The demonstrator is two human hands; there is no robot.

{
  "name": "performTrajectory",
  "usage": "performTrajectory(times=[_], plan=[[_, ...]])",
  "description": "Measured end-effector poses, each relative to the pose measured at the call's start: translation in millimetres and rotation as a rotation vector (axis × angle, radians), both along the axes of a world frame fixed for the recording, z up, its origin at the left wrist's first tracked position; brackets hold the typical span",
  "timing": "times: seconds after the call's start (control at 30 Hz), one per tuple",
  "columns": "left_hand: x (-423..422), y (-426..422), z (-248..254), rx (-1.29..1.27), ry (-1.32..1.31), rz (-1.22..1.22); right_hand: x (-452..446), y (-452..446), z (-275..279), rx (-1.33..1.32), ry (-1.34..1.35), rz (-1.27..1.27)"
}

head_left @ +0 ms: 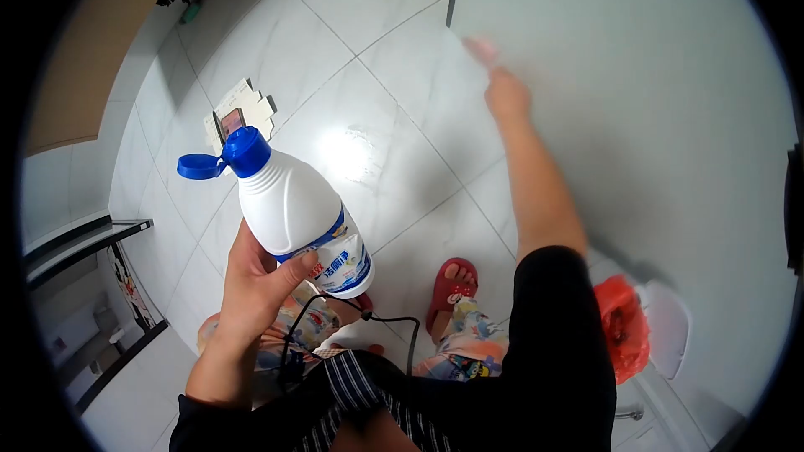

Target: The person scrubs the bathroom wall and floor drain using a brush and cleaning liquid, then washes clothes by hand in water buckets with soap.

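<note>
In my left hand (268,280) is a white toilet cleaner bottle (306,213) with a blue and white label. My thumb lies across the label, while the other fingers pass behind the bottle. Its blue flip cap (201,166) stands open, and the bottle leans up and to the left. My right hand (508,96) is stretched forward beside a pale, glossy panel (653,117). The fingers look curled in. A blurred pink shape shows just beyond them; whether it is a held thing or a reflection is unclear.
A phone (232,122) rests on flattened cardboard (251,105) on the tiled floor (394,109). A red plastic bag (621,331) hangs at the right, beside a white plastic piece (668,326). A dark-framed shelf (92,251) stands left. A black cord (394,318) dangles before my body.
</note>
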State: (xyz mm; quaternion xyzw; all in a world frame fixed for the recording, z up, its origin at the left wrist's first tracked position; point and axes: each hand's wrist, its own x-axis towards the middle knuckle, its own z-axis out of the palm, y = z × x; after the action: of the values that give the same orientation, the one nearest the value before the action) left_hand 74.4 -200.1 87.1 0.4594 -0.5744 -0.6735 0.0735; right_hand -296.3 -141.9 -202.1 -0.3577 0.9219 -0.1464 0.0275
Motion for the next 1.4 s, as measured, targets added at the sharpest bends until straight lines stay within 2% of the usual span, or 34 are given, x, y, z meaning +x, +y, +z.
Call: performTrajectory(times=[0.13, 0.2, 0.27, 0.33, 0.4, 0.47, 0.53, 0.57, 0.63, 0.67, 0.73, 0.77, 0.83, 0.87, 1.0, 1.07, 1.13, 1.2, 1.23, 1.27, 1.3, 1.33, 1.4], plan=[[3.6, -1.5, -0.9, -0.009, -0.006, 0.019, -5.6, 47.6, -59.5, 0.236, -0.178, -0.128], [6.9, -2.3, -0.6, -0.001, -0.004, 0.030, 14.2, 90.9, -50.7, 0.138, -0.283, -0.321], [9.1, -1.7, -1.1, 0.001, -0.004, 0.046, 19.3, 142.4, -83.8, 0.249, -0.224, -0.270], [11.1, -1.9, -0.5, 0.009, -0.005, 0.064, 27.3, 195.6, -104.0, 0.180, -0.284, -0.286], [14.6, -2.7, -2.4, 0.011, 0.015, 0.061, 48.8, 250.0, -118.9, 0.257, -0.161, -0.243], [17.6, -1.7, -3.0, 0.014, 0.044, 0.058, 70.7, 288.1, -127.0, -0.018, -0.587, -0.573], [19.3, -1.3, -1.5, 0.023, 0.021, 0.016, 79.6, 295.4, -103.4, -0.612, -1.166, -1.396], [19.3, -0.7, -1.0, 0.017, 0.023, 0.023, 84.7, 294.9, -104.2, -0.613, -1.170, -1.386], [18.8, 1.4, -1.2, 0.048, 0.035, 0.009, 95.2, 289.7, -111.0, -0.928, -1.071, -1.586], [20.4, 2.2, -2.0, 0.045, 0.029, 0.014, 98.3, 277.0, -98.2, -0.923, -1.079, -1.585], [21.7, 2.6, -3.5, 0.075, -0.006, 0.001, 102.1, 231.1, -37.4, -0.906, -1.180, -1.756], [22.4, 3.1, -2.5, 0.075, -0.002, 0.006, 103.4, 223.1, -40.7, -0.905, -1.179, -1.749], [25.9, 5.6, 2.3, 0.116, 0.007, 0.034, 102.8, 204.1, -53.6, -0.694, -1.199, -1.422], [26.6, 6.3, 5.2, 0.111, 0.007, 0.055, 99.7, 189.0, -60.8, -0.679, -1.198, -1.292], [27.0, 6.1, 7.4, 0.048, 0.008, 0.041, 97.4, 111.0, -71.3, -0.598, -1.224, -1.061], [28.5, 8.7, 0.2, -0.050, 0.070, 0.006, 111.9, 85.3, -86.0, -0.449, -1.220, -0.589], [26.9, 7.8, 2.2, -0.109, 0.069, -0.043, 137.4, 78.2, -116.0, 0.089, -0.476, 0.255], [28.2, 7.7, 1.1, -0.165, 0.069, -0.094, 172.3, 72.5, -121.5, 0.338, -0.385, 0.682], [30.3, 9.5, -1.8, -0.178, 0.074, -0.071, 195.9, 58.3, -42.9, 0.614, -0.609, 0.601], [31.6, 12.8, -2.7, -0.129, 0.113, -0.051, 203.9, 74.9, -65.0, 0.476, -0.553, 0.640], [32.8, 14.7, -2.4, -0.085, 0.155, -0.036, 205.1, 71.6, -20.1, 0.534, -0.566, 0.706], [35.1, 14.2, 0.2, -0.252, 0.110, -0.083, 207.3, 66.1, 27.8, 0.592, -0.572, 0.772], [42.3, 14.6, 0.2, -0.348, 0.069, -0.122, 193.4, 78.0, 14.3, 0.609, -0.613, 0.621]])
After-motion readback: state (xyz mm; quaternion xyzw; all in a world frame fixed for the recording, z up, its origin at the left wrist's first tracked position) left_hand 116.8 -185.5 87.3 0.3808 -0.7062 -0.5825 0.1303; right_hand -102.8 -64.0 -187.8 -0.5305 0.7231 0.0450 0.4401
